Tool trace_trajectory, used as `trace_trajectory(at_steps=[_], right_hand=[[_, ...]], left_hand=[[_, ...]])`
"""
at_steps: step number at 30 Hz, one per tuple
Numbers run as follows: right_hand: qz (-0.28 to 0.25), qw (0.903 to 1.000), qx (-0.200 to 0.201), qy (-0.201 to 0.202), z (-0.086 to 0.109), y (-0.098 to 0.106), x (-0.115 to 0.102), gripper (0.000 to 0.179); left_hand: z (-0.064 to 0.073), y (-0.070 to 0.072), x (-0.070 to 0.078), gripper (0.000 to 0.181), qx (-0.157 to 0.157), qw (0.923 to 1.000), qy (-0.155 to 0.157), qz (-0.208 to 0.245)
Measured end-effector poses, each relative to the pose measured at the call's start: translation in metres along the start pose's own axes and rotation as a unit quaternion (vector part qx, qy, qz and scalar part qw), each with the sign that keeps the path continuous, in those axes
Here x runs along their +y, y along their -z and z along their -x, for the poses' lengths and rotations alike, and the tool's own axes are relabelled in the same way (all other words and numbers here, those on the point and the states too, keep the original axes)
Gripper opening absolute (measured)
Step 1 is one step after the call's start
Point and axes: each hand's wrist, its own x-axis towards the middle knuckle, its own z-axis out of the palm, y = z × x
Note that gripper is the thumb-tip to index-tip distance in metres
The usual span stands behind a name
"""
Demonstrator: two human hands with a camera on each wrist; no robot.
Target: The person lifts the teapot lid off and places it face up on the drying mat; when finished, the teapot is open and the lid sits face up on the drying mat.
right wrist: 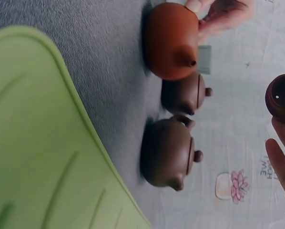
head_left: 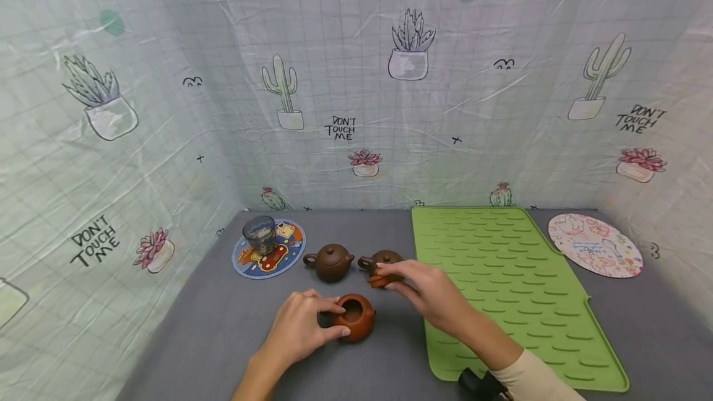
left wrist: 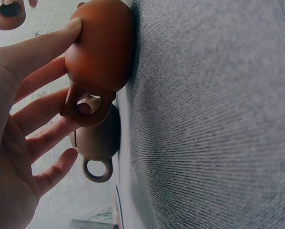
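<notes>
A reddish-brown clay teapot stands lidless on the grey table, its round opening facing up. My left hand grips it at the rim and side, with the thumb on its near side; the loop handle shows below the fingers in the left wrist view. Raised off the table, the teapot's small lid is pinched in my right hand, its hollow underside visible in the right wrist view. Behind are two darker brown teapots with lids on, one at left and another partly hidden by my right hand.
A dark clear glass stands on a blue round patterned mat at the back left. The ridged green mat lies under my right forearm. A pink round mat is at far right. Printed sheeting encloses the table.
</notes>
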Motion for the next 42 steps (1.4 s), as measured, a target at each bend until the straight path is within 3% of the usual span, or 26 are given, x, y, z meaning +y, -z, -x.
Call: trace_trajectory(at_steps=[18, 21, 28, 42], right_hand=[[0.03, 0.998, 0.055, 0.01, 0.011, 0.032, 0.022, 0.045], [0.014, 0.9983, 0.056, 0.002, 0.014, 0.036, 0.024, 0.038], [-0.005, 0.9982, 0.054, 0.026, 0.019, 0.043, 0.025, 0.026], [0.015, 0.9962, 0.067, 0.053, 0.035, 0.048, 0.032, 0.038]], left_hand=[[0.0, -0.003, -0.003, 0.028, 0.007, 0.9996, 0.008, 0.027], [0.0, -0.003, -0.003, 0.028, 0.004, 0.9996, 0.011, 0.027], [-0.001, -0.003, -0.004, 0.029, 0.008, 0.9995, 0.006, 0.031], [-0.001, -0.002, -0.002, 0.028, 0.002, 0.9993, 0.018, 0.032]])
